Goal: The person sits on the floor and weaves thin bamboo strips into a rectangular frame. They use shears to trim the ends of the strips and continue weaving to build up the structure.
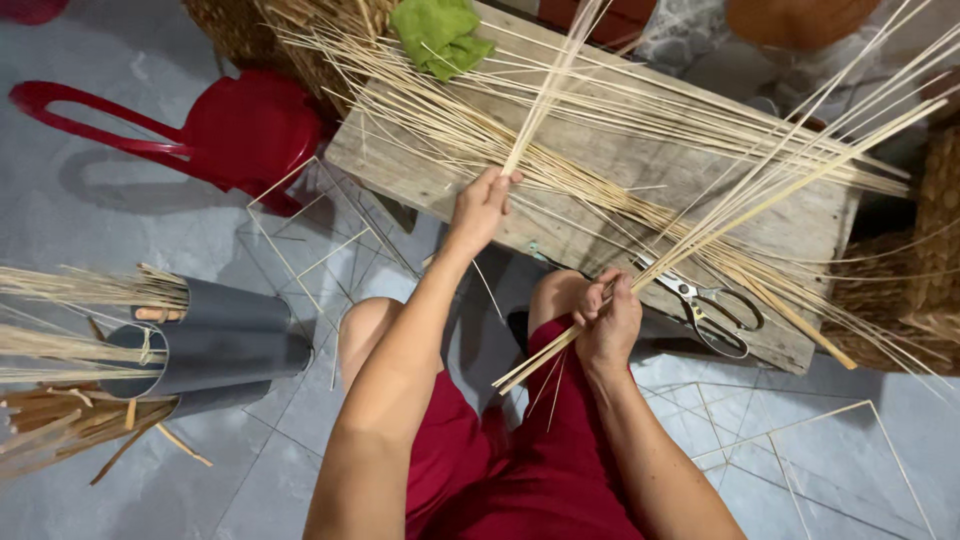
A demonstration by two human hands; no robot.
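Observation:
My left hand (482, 203) pinches a small bunch of thin pale reed strips (545, 95) that rises toward the top of the head view. My right hand (607, 322) is closed around a thicker bundle of long strips (790, 175) that fans out to the upper right, its cut ends jutting toward my lap. Both hands hover over the near edge of a low wooden board (590, 225) strewn with several more strips. I sit with my knees under the board, in red clothing.
Scissors (705, 305) lie on the board by my right hand. A green cloth (440, 35) sits at its far end. Grey tubes (215, 345) holding sticks lie at left, a red plastic chair (235, 130) beyond. Woven baskets (925, 250) stand at right.

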